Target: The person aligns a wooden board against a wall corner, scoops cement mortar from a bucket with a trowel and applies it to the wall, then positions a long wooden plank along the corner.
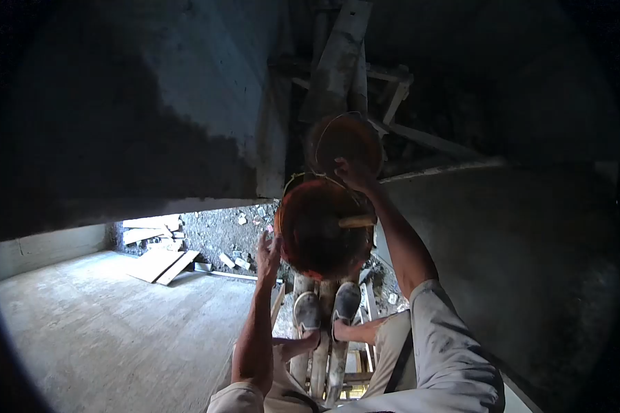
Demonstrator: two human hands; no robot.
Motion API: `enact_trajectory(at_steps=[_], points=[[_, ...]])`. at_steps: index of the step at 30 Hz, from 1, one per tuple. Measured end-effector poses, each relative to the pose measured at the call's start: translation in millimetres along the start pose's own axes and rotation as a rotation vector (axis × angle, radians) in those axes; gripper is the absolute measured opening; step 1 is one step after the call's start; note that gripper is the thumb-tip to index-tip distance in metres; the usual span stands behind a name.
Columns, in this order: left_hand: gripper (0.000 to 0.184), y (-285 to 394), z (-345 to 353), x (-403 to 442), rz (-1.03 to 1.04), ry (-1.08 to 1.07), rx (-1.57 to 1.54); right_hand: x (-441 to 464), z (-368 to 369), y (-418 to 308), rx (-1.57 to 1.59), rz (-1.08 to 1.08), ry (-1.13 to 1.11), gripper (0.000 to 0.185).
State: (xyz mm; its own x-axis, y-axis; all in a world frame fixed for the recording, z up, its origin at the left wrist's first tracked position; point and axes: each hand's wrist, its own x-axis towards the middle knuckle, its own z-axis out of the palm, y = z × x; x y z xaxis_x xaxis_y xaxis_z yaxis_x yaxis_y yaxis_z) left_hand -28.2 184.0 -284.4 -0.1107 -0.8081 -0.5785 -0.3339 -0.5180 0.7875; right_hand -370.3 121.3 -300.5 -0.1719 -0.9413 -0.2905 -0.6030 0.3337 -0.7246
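Note:
A round orange-brown bucket (280,227) is directly in front of me, dark inside, with a thin wire bail lying across its far rim. A wooden handle (356,221) juts over its right side; the tool's other end is lost in the dark. Beyond it is a second similar bucket (374,141) with its own wire bail. My left hand (269,255) is against the near bucket's left side, fingers stretched upward. Over the gap between the buckets reaches my right hand (353,173), fingers apart and slightly bent, near the far bucket's rim. Nothing shows in its fingers.
My shoes (307,310) stand on narrow round poles (319,368) with gaps between them. A plastered wall (207,82) rises at the left, and a dark one at the right. Loose boards (160,265) and rubble (231,230) lie below left. Planks (337,62) extend ahead.

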Motion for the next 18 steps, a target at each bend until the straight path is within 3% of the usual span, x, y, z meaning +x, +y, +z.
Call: enact_trajectory(at_steps=[1,3,5,7,8,11,14,18], points=[[0.071,-10.2,13.1,14.5,-0.011,-0.008,-0.05,14.4,6.4,10.1,-0.052,-0.009,-0.028,0.042],[0.066,-23.3,31.9,33.9,0.195,0.038,0.152,42.6,21.3,34.0,-0.193,-0.059,0.035,0.04],[0.053,8.0,49.0,18.6,0.156,0.274,0.308,73.3,52.9,93.0,-0.328,-0.104,0.099,0.038],[0.052,1.3,55.5,19.6,0.232,0.321,0.139,102.2,96.7,166.6,-0.677,-0.122,0.093,0.029],[0.052,-3.7,56.6,25.0,0.235,0.33,0.145,104.3,106.9,178.4,-0.68,-0.083,0.079,0.028],[0.049,-12.9,54.4,23.0,0.175,0.352,0.097,104.1,87.7,172.1,-0.183,-0.021,0.004,0.026],[0.047,-2.0,54.0,22.9,0.212,0.386,0.132,76.6,22.5,101.4,0.808,0.264,-0.327,0.025],[0.046,-2.4,52.4,22.3,0.216,0.359,0.066,-13.0,-21.8,-20.6,0.83,0.261,-0.736,0.021]])
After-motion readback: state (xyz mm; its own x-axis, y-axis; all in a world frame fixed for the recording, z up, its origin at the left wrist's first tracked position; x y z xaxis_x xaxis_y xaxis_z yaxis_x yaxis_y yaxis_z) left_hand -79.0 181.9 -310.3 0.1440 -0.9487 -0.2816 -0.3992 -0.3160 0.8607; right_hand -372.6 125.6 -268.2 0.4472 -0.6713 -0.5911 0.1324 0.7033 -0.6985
